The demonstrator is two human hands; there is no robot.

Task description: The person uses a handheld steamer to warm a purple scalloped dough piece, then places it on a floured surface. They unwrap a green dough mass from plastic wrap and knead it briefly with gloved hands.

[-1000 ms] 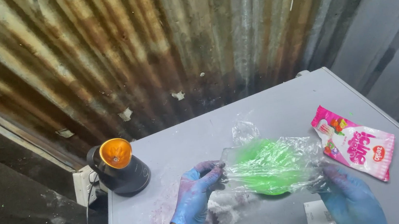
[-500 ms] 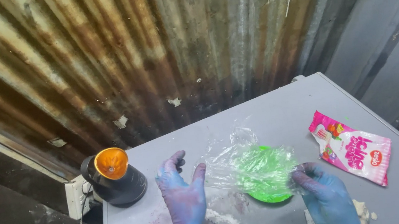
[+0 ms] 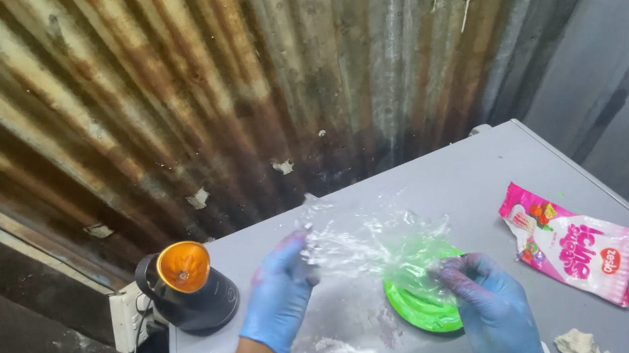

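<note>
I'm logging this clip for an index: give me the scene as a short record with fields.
Left hand: blue-gloved, gripping crumpled clear plastic film
Right hand: blue-gloved, gripping the film's other end
Under film: round green plastic dish
Surface: grey table
Also there: pink printed sachet, black grinder with orange top
Backdrop: rusty corrugated metal wall

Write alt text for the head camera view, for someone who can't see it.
Two blue-gloved hands, left hand and right hand, stretch a clear plastic sheet above a green plate on a grey table. Nearby sit a black, orange-topped appliance and a pink packet.
</note>
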